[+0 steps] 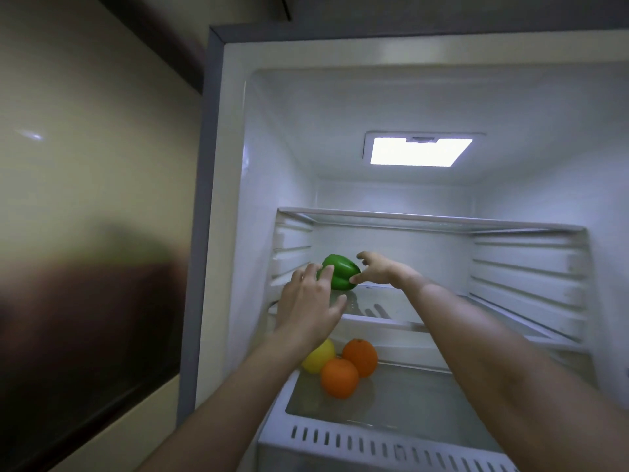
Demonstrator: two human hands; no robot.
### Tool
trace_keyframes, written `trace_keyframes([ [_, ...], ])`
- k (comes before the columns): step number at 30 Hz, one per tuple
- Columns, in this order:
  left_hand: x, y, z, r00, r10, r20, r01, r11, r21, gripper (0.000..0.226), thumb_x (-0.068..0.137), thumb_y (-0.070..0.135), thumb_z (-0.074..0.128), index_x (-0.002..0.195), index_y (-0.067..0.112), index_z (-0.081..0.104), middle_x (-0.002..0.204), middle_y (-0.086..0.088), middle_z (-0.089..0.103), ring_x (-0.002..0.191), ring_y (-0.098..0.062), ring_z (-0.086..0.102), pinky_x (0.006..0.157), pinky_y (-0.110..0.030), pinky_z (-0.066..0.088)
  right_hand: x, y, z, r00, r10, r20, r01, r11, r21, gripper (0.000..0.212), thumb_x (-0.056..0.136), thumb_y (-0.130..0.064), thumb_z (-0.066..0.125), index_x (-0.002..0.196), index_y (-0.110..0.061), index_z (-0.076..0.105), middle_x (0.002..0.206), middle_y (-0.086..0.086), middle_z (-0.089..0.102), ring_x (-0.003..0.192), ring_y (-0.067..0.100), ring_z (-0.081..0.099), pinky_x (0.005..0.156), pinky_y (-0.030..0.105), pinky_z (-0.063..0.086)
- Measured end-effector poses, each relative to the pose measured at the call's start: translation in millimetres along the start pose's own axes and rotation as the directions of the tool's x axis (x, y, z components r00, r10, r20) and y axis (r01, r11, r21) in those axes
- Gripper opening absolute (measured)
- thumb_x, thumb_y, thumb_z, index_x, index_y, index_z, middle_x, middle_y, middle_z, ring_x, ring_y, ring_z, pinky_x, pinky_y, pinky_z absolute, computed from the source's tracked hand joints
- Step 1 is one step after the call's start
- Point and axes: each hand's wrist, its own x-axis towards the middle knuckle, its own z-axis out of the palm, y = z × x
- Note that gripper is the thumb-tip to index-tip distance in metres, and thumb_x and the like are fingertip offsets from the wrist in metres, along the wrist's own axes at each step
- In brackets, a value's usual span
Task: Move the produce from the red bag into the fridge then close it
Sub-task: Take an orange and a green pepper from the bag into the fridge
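Note:
A green bell pepper point(341, 274) sits at the left of the middle glass shelf point(401, 310) inside the open fridge point(238, 165). My left hand point(311, 301) reaches in from the left with spread, straight fingers, the fingertips against the pepper's near left side. My right hand point(376, 270) is on the pepper's right, thumb and fingers spread wide, fingertips at its side. One shelf down lie two oranges point(340, 377) point(360, 356) and a yellow fruit point(318, 356), partly hidden behind my left forearm. The red bag is out of view.
A top glass shelf point(432, 220) runs across above the pepper, under the lit ceiling lamp point(420, 151). Ribbed shelf rails point(524, 277) line the right wall. A vented white cover point(391, 447) lies at the bottom. A glossy cabinet panel point(95, 233) stands left of the fridge.

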Motion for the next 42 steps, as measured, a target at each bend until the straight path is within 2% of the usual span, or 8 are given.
trace_keyframes([
  [6, -14.6, 8.3, -13.8, 1.0, 0.001, 0.02, -0.001, 1.0, -0.009, 0.059, 0.092, 0.04, 0.048, 0.144, 0.018, 0.031, 0.145, -0.003, 0.037, 0.133, -0.019, 0.031, 0.111, -0.035, 0.03, -37.8, 3.7, -12.2, 0.991, -0.084, -0.103, 0.072, 0.991, -0.116, 0.062, 0.092, -0.033, 0.056, 0.143, -0.009, 0.031, 0.148, 0.011, 0.036, 0.134, 0.026, 0.036, 0.108, 0.034, 0.031],
  [10, -27.6, 12.8, -22.9, 0.999, -0.033, 0.036, 0.033, 0.999, -0.007, 0.055, 0.09, 0.038, 0.049, 0.14, 0.017, 0.037, 0.141, -0.004, 0.041, 0.129, -0.022, 0.035, 0.105, -0.036, 0.034, -68.3, -1.3, -8.7, 0.968, -0.179, -0.174, 0.13, 0.956, -0.263, 0.05, 0.096, -0.035, 0.047, 0.139, -0.009, 0.038, 0.14, 0.013, 0.043, 0.128, 0.028, 0.041, 0.104, 0.038, 0.035],
  [14, -45.3, 18.1, -29.6, 0.994, -0.078, 0.075, 0.078, 0.997, 0.006, 0.053, 0.089, 0.036, 0.049, 0.138, 0.017, 0.039, 0.137, -0.005, 0.043, 0.125, -0.025, 0.038, 0.103, -0.038, 0.036, -111.5, -9.1, -4.2, 0.92, -0.245, -0.304, 0.155, 0.944, -0.292, 0.041, 0.096, -0.039, 0.042, 0.13, -0.015, 0.049, 0.129, 0.009, 0.05, 0.115, 0.026, 0.048, 0.089, 0.038, 0.043],
  [19, -65.3, 17.5, -46.7, 0.995, -0.058, 0.079, 0.056, 0.998, 0.025, 0.052, 0.089, 0.034, 0.049, 0.137, 0.016, 0.04, 0.137, -0.007, 0.043, 0.124, -0.026, 0.039, 0.1, -0.036, 0.036, -169.8, -11.8, -2.4, 0.848, -0.286, -0.447, 0.139, 0.933, -0.333, 0.04, 0.097, -0.036, 0.04, 0.13, -0.014, 0.05, 0.129, 0.008, 0.052, 0.119, 0.025, 0.044, 0.091, 0.037, 0.041],
  [25, -83.2, 11.9, -65.8, 0.995, -0.046, 0.092, 0.049, 0.998, -0.027, 0.054, 0.088, 0.031, 0.05, 0.138, 0.012, 0.04, 0.139, -0.01, 0.042, 0.125, -0.029, 0.039, 0.099, -0.038, 0.038, -243.2, -11.1, -4.7, 0.833, -0.214, -0.51, 0.021, 0.933, -0.358, 0.039, 0.096, -0.034, 0.042, 0.129, -0.014, 0.051, 0.128, 0.007, 0.053, 0.118, 0.024, 0.045, 0.091, 0.035, 0.041],
  [28, -96.5, 18.1, -71.7, 0.995, -0.006, 0.101, 0.011, 0.998, -0.054, 0.052, 0.086, 0.032, 0.052, 0.133, 0.011, 0.044, 0.138, -0.01, 0.042, 0.123, -0.031, 0.039, 0.097, -0.039, 0.037, -284.9, -13.5, -2.6, 0.836, -0.133, -0.532, -0.074, 0.934, -0.35, 0.04, 0.096, -0.031, 0.042, 0.131, -0.012, 0.049, 0.131, 0.009, 0.051, 0.122, 0.026, 0.042, 0.097, 0.036, 0.037],
  [33, -137.9, 35.2, -79.7, 0.986, 0.082, 0.144, -0.06, 0.987, -0.15, 0.054, 0.088, 0.033, 0.051, 0.137, 0.012, 0.041, 0.141, -0.011, 0.039, 0.124, -0.031, 0.038, 0.099, -0.038, 0.034, -365.6, -17.2, 9.5, 0.83, 0.027, -0.557, -0.243, 0.917, -0.317, 0.042, 0.097, -0.029, 0.04, 0.135, -0.012, 0.044, 0.136, 0.007, 0.045, 0.128, 0.023, 0.036, 0.101, 0.035, 0.033],
  [42, -230.1, 78.6, -97.5, 0.939, 0.296, 0.173, -0.224, 0.912, -0.344, 0.049, 0.084, 0.031, 0.06, 0.128, 0.012, 0.05, 0.133, -0.011, 0.048, 0.12, -0.032, 0.042, 0.099, -0.041, 0.034, -535.6, -14.9, 41.5, 0.762, 0.168, -0.626, -0.428, 0.855, -0.292, 0.037, 0.096, -0.026, 0.046, 0.128, -0.009, 0.053, 0.126, 0.01, 0.054, 0.119, 0.026, 0.045, 0.098, 0.033, 0.034],
])
